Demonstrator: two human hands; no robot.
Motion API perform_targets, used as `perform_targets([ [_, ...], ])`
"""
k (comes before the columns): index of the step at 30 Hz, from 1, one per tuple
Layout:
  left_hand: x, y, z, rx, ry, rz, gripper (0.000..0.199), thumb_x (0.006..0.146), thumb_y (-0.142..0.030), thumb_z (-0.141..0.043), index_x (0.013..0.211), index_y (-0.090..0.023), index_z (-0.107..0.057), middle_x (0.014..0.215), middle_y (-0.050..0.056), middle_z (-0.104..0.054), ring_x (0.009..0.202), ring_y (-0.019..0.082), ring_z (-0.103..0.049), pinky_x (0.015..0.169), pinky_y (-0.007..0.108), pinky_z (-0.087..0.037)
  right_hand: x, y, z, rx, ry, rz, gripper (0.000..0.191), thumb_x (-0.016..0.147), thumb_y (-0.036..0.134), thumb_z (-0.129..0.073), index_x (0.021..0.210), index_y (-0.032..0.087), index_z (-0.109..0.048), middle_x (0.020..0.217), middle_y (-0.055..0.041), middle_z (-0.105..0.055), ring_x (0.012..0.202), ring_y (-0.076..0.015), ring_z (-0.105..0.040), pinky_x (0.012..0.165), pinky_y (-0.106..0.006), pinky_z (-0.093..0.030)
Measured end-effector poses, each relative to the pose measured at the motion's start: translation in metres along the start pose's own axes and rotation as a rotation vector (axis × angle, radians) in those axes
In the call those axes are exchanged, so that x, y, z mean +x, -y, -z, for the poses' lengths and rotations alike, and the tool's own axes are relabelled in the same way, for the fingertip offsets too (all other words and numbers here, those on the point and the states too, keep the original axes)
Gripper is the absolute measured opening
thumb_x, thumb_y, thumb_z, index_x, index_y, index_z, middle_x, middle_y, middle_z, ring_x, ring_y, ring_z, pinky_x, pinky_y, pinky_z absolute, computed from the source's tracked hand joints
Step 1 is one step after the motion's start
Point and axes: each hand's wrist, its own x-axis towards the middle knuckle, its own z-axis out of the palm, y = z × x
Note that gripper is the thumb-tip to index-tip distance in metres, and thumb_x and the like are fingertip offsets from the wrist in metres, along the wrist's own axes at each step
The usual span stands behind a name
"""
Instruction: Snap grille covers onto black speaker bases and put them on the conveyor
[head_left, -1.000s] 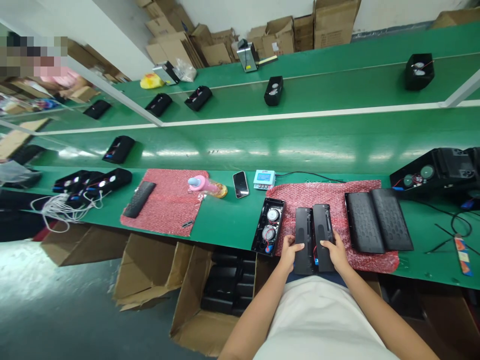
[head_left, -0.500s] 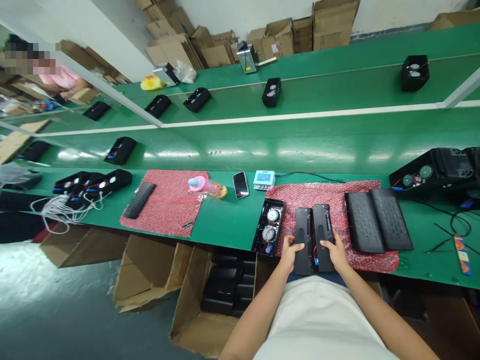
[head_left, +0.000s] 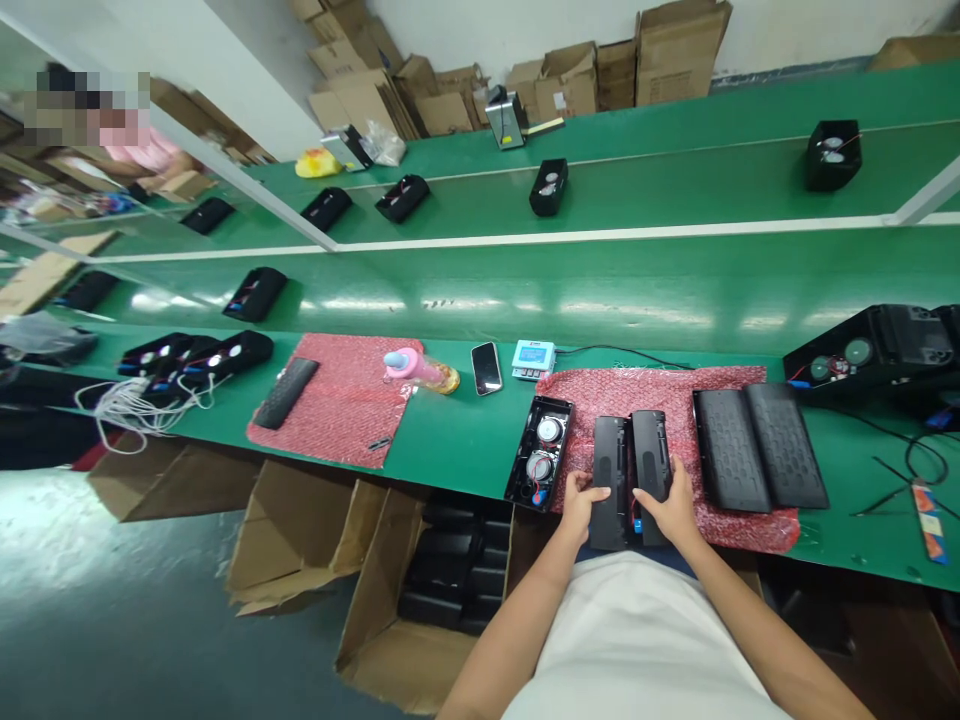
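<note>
On the near edge of the green worktop (head_left: 465, 440) the person's left hand (head_left: 581, 503) and right hand (head_left: 670, 508) are both on a pair of long black plastic housing halves (head_left: 628, 470) that lie side by side. The pair rests on a red sheet of bubble wrap (head_left: 667, 395), near its left near corner. The left hand holds the near end of the left half, with the thumb on top and the fingers (head_left: 600, 492) bent around the edge. The right hand lies on the near end of the right half, with its fingers (head_left: 651, 497) narrow and pressed on the surface. A small blue and red part shows between the two halves, just beside the right hand.

Just to the left of the pair, an open black speaker shell with two round drivers (head_left: 538, 452) lies on the worktop. To the right, on the same sheet, two black grille covers with a dotted pattern (head_left: 759, 447) lie side by side. Farther from the person are a small light-blue meter with a display (head_left: 533, 357), a black smartphone (head_left: 486, 367) and a pink bottle lying on its side (head_left: 418, 369), whose left part rests on a second red bubble-wrap sheet (head_left: 337, 410). Below the worktop edge stands an open cardboard box with black parts inside (head_left: 442, 590).
</note>
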Motion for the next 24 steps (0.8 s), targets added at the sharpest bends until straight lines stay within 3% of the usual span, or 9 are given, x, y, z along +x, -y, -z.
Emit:
perform_targets([
  [4, 0.002, 0.000, 0.000, 0.009, -0.016, -0.004, 0.045, 0.042, -0.013, -0.074, 0.077, -0.021, -0.047, 0.078, -0.003, -0.058, 0.068, 0.014, -0.058, 0.065, 0.027, -0.046, 0.000, 0.003, 0.009, -0.143, 0.010, 0.074, 0.102, 0.058, 0.052, -0.070, 0.139, 0.010, -0.025, 0.131, -0.0217, -0.041, 0.122, -0.0356, -0.039, 0.102, -0.051, -0.033],
  [7, 0.003, -0.001, 0.000, 0.019, -0.050, -0.010, 0.046, 0.041, -0.011, -0.073, 0.077, -0.021, -0.047, 0.078, -0.003, -0.058, 0.065, 0.013, -0.057, 0.062, 0.026, -0.045, 0.001, 0.000, 0.018, -0.142, -0.030, 0.062, 0.088, 0.063, 0.050, -0.065, 0.135, 0.009, -0.032, 0.126, -0.0207, -0.046, 0.118, -0.0347, -0.043, 0.101, -0.050, -0.035],
  [11, 0.000, -0.002, -0.003, 0.023, -0.080, -0.035, 0.047, 0.039, -0.011, -0.074, 0.077, -0.021, -0.048, 0.074, -0.004, -0.059, 0.061, 0.013, -0.056, 0.059, 0.026, -0.044, 0.003, -0.005, 0.029, -0.078, -0.034, -0.037, 0.070, 0.073, 0.050, -0.052, 0.129, 0.009, -0.042, 0.123, -0.0203, -0.051, 0.115, -0.0333, -0.048, 0.099, -0.048, -0.037],
  [17, -0.003, -0.006, -0.007, 0.030, -0.072, -0.085, 0.039, 0.036, -0.018, -0.076, 0.063, -0.020, -0.047, 0.066, -0.005, -0.061, 0.058, 0.013, -0.055, 0.057, 0.025, -0.043, 0.009, -0.015, 0.036, 0.063, 0.001, -0.223, 0.071, 0.073, 0.052, -0.046, 0.131, 0.011, -0.044, 0.128, -0.0163, -0.053, 0.118, -0.0320, -0.048, 0.101, -0.045, -0.035],
  [21, -0.003, -0.010, -0.006, 0.092, -0.067, -0.058, 0.029, 0.038, -0.021, -0.077, 0.047, -0.017, -0.050, 0.051, -0.004, -0.056, 0.051, 0.013, -0.052, 0.051, 0.025, -0.039, 0.011, -0.035, 0.033, 0.199, 0.042, -0.275, 0.069, 0.072, 0.051, -0.045, 0.130, 0.013, -0.045, 0.131, -0.0122, -0.053, 0.121, -0.0269, -0.047, 0.103, -0.039, -0.035],
  [24, -0.002, -0.012, -0.005, 0.131, -0.044, -0.019, 0.023, 0.040, -0.023, -0.077, 0.047, -0.017, -0.057, 0.046, -0.002, -0.056, 0.047, 0.015, -0.051, 0.047, 0.026, -0.038, 0.014, -0.049, 0.030, 0.184, 0.072, -0.296, 0.072, 0.073, 0.053, -0.042, 0.132, 0.012, -0.043, 0.131, -0.0112, -0.053, 0.120, -0.0253, -0.049, 0.101, -0.035, -0.038],
])
